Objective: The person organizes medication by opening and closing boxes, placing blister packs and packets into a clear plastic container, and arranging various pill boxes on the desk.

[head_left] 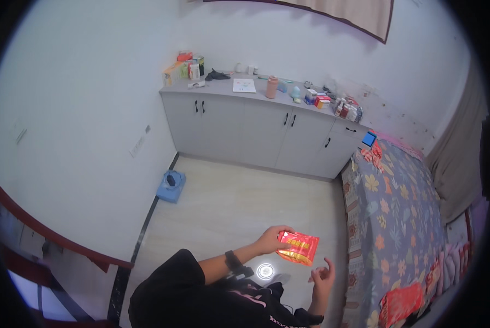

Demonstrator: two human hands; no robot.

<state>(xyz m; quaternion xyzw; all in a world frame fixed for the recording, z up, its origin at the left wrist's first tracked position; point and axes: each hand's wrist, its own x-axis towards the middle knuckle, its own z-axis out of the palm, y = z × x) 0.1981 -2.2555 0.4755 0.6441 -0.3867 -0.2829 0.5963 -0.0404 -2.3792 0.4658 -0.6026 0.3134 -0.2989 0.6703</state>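
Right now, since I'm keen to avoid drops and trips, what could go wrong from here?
The red packet could slip: only the left hand grips it, by one side, and bare floor shows beyond it. The right hand is apart from the packet, so it might not catch a drop in time. The blue item on the floor by the wall could trip someone stepping that way.

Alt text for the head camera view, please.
A person's left hand holds a shiny red-and-gold packet; the right hand is close by, empty. Beyond stands a long grey cabinet with a pink bottle on top; a flower-patterned bed is at right.
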